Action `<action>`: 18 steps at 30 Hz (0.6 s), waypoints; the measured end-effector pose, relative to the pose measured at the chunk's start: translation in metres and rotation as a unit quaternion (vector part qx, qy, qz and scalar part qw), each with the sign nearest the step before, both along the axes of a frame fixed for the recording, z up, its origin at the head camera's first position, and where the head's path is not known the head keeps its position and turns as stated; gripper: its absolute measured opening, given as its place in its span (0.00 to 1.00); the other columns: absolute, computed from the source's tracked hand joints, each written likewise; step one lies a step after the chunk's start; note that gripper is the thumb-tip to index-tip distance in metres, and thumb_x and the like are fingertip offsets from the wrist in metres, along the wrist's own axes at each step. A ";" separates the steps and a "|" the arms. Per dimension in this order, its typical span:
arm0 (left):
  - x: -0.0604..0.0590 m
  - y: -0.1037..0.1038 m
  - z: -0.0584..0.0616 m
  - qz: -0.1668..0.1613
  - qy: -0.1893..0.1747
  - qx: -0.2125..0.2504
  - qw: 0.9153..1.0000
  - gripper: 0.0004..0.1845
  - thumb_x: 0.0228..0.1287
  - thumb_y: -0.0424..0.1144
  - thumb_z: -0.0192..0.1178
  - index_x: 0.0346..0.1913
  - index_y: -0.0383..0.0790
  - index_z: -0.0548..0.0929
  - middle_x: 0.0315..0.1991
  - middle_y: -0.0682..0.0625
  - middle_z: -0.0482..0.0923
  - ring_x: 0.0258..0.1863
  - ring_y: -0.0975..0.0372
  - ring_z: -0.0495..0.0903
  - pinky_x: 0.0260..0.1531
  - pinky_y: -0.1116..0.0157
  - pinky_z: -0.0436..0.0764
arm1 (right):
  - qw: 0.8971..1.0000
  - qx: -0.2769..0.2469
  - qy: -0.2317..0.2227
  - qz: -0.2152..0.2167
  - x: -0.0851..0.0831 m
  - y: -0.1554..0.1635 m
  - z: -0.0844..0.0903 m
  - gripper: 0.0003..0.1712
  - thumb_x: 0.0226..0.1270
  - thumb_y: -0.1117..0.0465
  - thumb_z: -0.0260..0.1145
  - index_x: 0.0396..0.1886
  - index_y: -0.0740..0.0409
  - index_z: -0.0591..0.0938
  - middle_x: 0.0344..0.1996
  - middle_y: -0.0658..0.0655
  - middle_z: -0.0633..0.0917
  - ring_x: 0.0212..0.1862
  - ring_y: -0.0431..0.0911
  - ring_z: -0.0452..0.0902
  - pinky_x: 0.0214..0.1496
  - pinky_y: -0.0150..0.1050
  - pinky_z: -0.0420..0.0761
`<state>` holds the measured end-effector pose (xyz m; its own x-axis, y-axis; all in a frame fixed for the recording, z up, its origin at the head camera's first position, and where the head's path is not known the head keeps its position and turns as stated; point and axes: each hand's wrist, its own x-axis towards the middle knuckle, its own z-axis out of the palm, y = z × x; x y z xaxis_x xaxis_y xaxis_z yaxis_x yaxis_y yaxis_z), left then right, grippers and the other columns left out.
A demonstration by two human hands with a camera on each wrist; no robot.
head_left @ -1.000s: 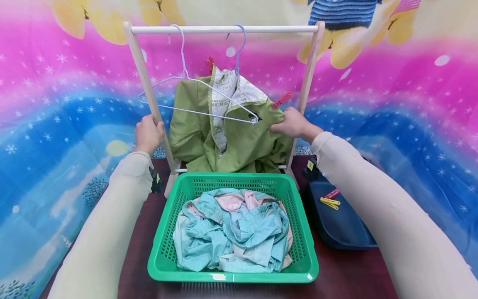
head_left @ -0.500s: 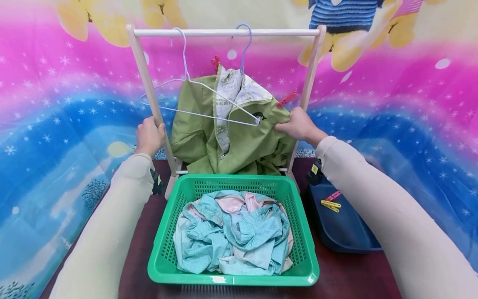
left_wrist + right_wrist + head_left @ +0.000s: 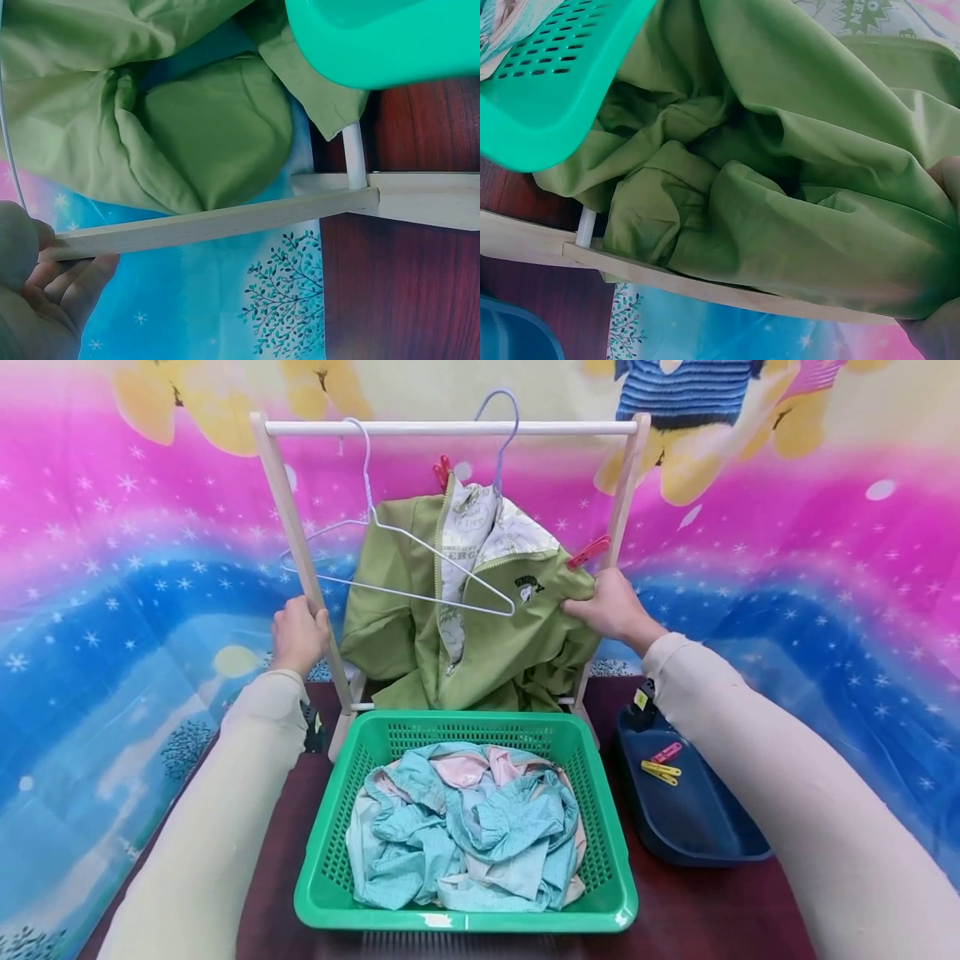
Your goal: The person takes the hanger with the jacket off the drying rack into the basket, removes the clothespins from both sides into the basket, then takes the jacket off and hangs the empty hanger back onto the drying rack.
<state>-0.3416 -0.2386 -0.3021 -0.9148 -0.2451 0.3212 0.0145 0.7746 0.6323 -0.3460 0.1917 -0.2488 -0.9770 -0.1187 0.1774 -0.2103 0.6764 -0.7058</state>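
A green zip jacket [image 3: 397, 577] with a pale printed lining hangs on a lavender hanger [image 3: 502, 452] from the wooden rack [image 3: 450, 428]. Red clothespins sit at both of its shoulders; the right-hand clothespin [image 3: 589, 552] is just above my right hand [image 3: 618, 608], which grips the jacket near that shoulder. In the right wrist view the cloth runs between thumb and fingers. My left hand [image 3: 298, 633] holds the rack's left upright [image 3: 210, 223], fingers wrapped round it in the left wrist view. A bare white hanger [image 3: 405, 592] hangs in front of the jacket.
Before the rack stands a green basket [image 3: 465, 920] of crumpled teal and pink clothes [image 3: 472, 827]. To its right, a dark blue tray [image 3: 697, 827] holds pink and yellow clothespins [image 3: 662, 772]. A patterned cloth backdrop hangs behind.
My right hand has moved rightward with the jacket, drawing its shoulder toward the right upright. The lavender hanger has slid right, and its hook now stands higher above the bar. The left hand keeps its hold.
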 end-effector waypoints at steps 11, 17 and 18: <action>-0.002 -0.001 -0.001 0.002 0.001 0.001 1.000 0.21 0.80 0.39 0.45 0.59 0.25 0.76 0.51 0.27 0.81 0.50 0.36 0.82 0.49 0.43 0.82 | 0.998 0.012 0.056 -0.025 0.004 0.012 -0.006 0.21 0.65 0.61 0.68 0.54 0.67 0.80 0.23 0.52 0.79 0.18 0.40 0.70 0.17 0.34 0.70; -0.002 0.000 0.000 0.007 0.000 -0.003 1.000 0.20 0.80 0.39 0.45 0.59 0.24 0.76 0.51 0.26 0.81 0.51 0.35 0.82 0.50 0.42 0.82 | 0.997 0.019 0.067 -0.019 0.006 0.021 -0.015 0.19 0.66 0.61 0.68 0.52 0.68 0.83 0.21 0.56 0.84 0.17 0.41 0.75 0.17 0.35 0.74; -0.002 0.000 0.000 0.008 0.000 -0.003 1.000 0.20 0.80 0.39 0.45 0.59 0.24 0.76 0.51 0.26 0.81 0.51 0.35 0.82 0.50 0.42 0.82 | 0.997 0.022 0.070 -0.017 0.007 0.022 -0.017 0.18 0.66 0.61 0.68 0.51 0.68 0.84 0.21 0.57 0.84 0.17 0.41 0.76 0.17 0.35 0.74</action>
